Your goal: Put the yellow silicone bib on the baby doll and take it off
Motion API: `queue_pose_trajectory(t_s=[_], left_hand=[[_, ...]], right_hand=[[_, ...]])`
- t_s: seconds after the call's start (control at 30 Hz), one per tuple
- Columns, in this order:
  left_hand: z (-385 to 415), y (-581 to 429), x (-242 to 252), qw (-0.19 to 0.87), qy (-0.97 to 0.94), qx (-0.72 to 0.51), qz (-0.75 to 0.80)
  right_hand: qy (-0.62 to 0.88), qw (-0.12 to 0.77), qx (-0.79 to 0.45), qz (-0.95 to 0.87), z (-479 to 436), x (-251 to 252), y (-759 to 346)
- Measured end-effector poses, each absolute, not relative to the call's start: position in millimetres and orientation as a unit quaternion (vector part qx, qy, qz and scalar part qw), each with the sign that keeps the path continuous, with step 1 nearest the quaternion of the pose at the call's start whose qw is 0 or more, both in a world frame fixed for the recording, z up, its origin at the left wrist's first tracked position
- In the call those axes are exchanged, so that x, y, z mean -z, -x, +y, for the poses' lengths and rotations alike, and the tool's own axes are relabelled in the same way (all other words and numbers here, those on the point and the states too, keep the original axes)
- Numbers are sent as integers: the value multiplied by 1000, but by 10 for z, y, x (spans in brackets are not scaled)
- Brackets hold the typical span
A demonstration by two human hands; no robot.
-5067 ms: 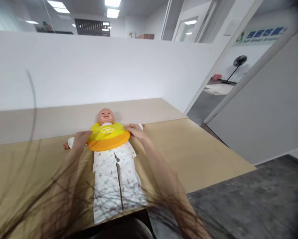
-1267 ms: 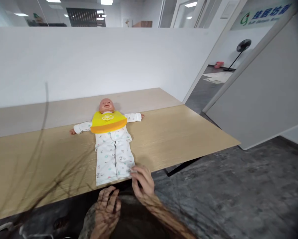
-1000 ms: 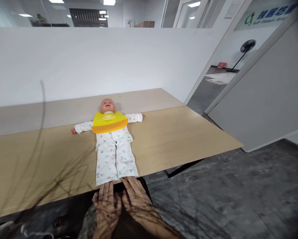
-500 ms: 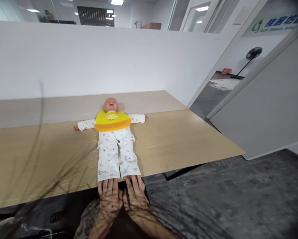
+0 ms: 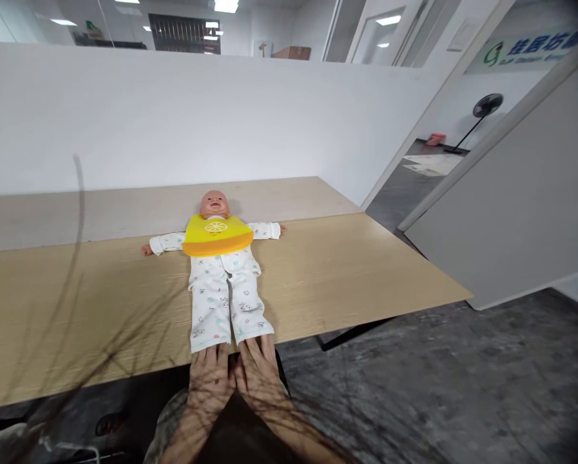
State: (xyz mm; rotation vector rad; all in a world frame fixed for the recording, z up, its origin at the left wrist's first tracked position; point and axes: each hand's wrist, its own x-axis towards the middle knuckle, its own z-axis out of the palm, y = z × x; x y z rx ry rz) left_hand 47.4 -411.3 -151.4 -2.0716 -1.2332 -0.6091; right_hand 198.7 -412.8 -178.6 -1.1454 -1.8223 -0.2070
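A baby doll [image 5: 214, 205] lies on its back on the table, arms stretched out to both sides. It wears a yellow bib [image 5: 217, 236] with an orange pocket and white printed trousers [image 5: 228, 306]. My left hand [image 5: 210, 380] reaches to the cuff of the trouser leg on the left, fingers stretched forward. Beside it, my right hand [image 5: 257, 377] has its fingers extended at the other cuff. The fingertips of both hands are hidden under or inside the cuffs. The doll's feet are not visible.
The wooden table [image 5: 341, 270] ends just in front of me and slopes off to a corner at right. Behind it stands a white partition [image 5: 173, 116]. A grey panel [image 5: 511, 193] is at right, with a standing fan [image 5: 488, 105] farther back. Dark strands blur the lower foreground.
My fingers have slid slightly farther forward under the trouser cuffs, and the right cuff is raised a little. The doll lies in the same place.
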Motion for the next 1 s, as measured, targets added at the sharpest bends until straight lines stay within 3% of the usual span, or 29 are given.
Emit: queue_pose_trajectory(t_s=[0.4, 1.0], left_hand=[[-4119, -433, 1650, 308, 793, 245, -466], [-4131, -482, 1708, 306, 781, 270, -473]], right_hand=[[458, 457, 117, -754, -4094, 1498, -2034], [451, 436, 73, -776, -4095, 1644, -2013]])
